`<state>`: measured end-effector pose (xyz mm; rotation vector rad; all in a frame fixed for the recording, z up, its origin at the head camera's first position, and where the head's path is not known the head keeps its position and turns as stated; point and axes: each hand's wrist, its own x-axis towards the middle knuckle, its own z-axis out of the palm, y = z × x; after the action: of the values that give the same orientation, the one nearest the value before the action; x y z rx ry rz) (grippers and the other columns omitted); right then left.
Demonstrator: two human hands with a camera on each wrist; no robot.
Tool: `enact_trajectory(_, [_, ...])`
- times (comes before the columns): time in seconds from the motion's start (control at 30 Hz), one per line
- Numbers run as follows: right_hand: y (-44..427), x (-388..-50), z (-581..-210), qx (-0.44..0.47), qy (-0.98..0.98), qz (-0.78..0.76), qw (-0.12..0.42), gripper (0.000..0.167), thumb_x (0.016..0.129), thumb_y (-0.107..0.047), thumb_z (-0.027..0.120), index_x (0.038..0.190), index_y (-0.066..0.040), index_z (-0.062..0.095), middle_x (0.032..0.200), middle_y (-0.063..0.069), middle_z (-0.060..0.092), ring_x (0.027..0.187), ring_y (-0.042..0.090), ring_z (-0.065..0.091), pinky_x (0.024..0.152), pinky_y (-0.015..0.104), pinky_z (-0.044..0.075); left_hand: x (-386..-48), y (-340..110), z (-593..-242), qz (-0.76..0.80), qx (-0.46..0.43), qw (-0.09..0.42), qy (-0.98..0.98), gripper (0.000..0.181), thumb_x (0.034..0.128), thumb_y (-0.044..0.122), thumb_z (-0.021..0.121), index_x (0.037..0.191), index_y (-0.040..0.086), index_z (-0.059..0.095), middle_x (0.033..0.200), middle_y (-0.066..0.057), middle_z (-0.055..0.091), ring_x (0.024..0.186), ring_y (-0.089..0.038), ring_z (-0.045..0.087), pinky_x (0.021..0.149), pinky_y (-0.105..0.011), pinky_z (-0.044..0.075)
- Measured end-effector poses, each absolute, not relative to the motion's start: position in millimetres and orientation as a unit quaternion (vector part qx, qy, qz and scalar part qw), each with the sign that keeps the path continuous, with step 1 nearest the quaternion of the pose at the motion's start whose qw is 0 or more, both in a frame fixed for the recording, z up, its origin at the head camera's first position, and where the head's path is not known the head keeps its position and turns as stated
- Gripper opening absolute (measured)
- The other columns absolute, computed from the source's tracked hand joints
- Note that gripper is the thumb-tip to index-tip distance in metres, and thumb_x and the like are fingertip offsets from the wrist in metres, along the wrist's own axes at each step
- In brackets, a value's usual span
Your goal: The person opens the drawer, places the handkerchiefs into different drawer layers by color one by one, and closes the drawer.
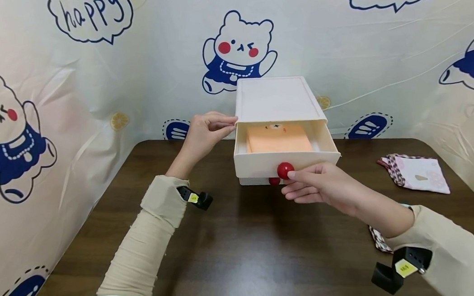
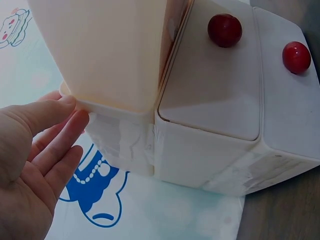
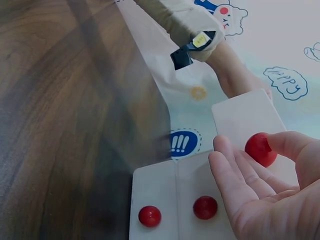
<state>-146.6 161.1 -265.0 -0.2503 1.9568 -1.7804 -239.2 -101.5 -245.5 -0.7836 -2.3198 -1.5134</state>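
A white drawer box (image 1: 278,98) stands at the table's far side, its top drawer (image 1: 260,163) partly pulled out. Inside that drawer lies a flat orange item (image 1: 278,138) with small dark markings; its kind is unclear. My right hand (image 1: 328,187) holds the drawer's red knob (image 3: 261,149) between thumb and index finger, the other fingers stretched out beneath. With thumb and fingertips, my left hand (image 1: 205,134) pinches the box's front left edge near the top. Two lower drawers with red knobs, such as the middle knob (image 2: 225,30), are closed.
On the brown table (image 1: 230,256), a folded pink and white cloth (image 1: 423,173) with checked trim lies at the right. Another checked cloth (image 1: 379,239) is mostly hidden by the right forearm. A printed curtain (image 1: 164,71) hangs behind and beside the table.
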Motion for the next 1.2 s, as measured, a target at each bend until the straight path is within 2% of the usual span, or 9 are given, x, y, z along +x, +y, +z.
enact_trajectory(0.2, [161.2, -154.5, -264.3, -0.091, 0.713, -0.654, 0.237, 0.041, 0.093, -0.023, 0.055, 0.110, 0.014, 0.056, 0.094, 0.018, 0.067, 0.091, 0.029, 0.065, 0.082, 0.038, 0.051, -241.2, -102.5, -247.5, -0.524, -0.268, 0.131, -0.798, 0.021, 0.0812, -0.005, 0.065, 0.102, -0.008, 0.066, 0.100, -0.020, 0.063, 0.091, -0.027, 0.063, 0.078, -0.025, 0.052])
enact_trajectory(0.43, [162.5, -165.2, -265.9, -0.088, 0.711, -0.656, 0.236, 0.042, 0.094, -0.023, 0.054, 0.112, 0.014, 0.055, 0.095, 0.018, 0.068, 0.089, 0.027, 0.065, 0.083, 0.040, 0.050, -264.5, -108.7, -266.8, -0.534, -0.272, 0.131, -0.790, 0.021, 0.0808, 0.003, 0.069, 0.102, 0.001, 0.069, 0.099, -0.013, 0.065, 0.089, -0.020, 0.064, 0.077, -0.024, 0.052])
enact_trajectory(0.7, [162.6, -175.6, -266.7, -0.082, 0.713, -0.657, 0.231, 0.045, 0.094, -0.024, 0.053, 0.116, 0.015, 0.051, 0.095, 0.017, 0.068, 0.094, 0.031, 0.063, 0.082, 0.039, 0.050, -267.0, -107.8, -268.4, -0.531, -0.265, 0.129, -0.794, 0.022, 0.0809, 0.005, 0.069, 0.102, 0.004, 0.070, 0.100, -0.011, 0.065, 0.091, -0.019, 0.063, 0.078, -0.025, 0.052])
enact_trajectory(1.2, [160.4, -195.6, -261.8, -0.074, 0.718, -0.657, 0.215, 0.050, 0.094, -0.023, 0.053, 0.122, 0.018, 0.045, 0.092, 0.015, 0.068, 0.090, 0.026, 0.065, 0.084, 0.041, 0.048, -264.6, -108.0, -265.9, -0.521, -0.259, 0.132, -0.803, 0.021, 0.0813, 0.007, 0.069, 0.102, 0.004, 0.070, 0.100, -0.009, 0.065, 0.090, -0.017, 0.063, 0.078, -0.024, 0.052])
